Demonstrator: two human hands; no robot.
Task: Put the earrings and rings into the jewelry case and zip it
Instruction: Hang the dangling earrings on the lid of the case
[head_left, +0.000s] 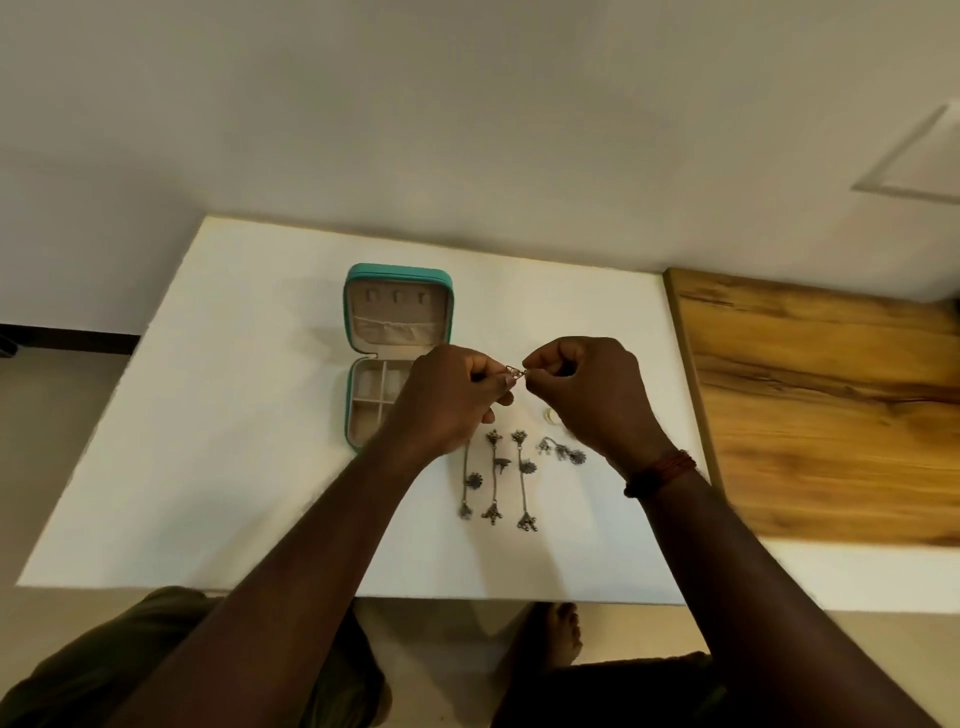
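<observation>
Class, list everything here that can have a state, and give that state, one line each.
jewelry case: unzipped, lid open.
small earring: off the table, pinched between both hands.
left hand: fingers curled, pinching the small earring.
right hand: fingers curled, pinching the small earring.
long earrings: lying loose on the table, outside the case.
earring cluster: lying on the table.
small ring: on the table, beside the right hand.

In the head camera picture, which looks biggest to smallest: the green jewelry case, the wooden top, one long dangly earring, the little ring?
1. wooden top
2. green jewelry case
3. long dangly earring
4. little ring
No two look alike in size, so nothing ties.
</observation>
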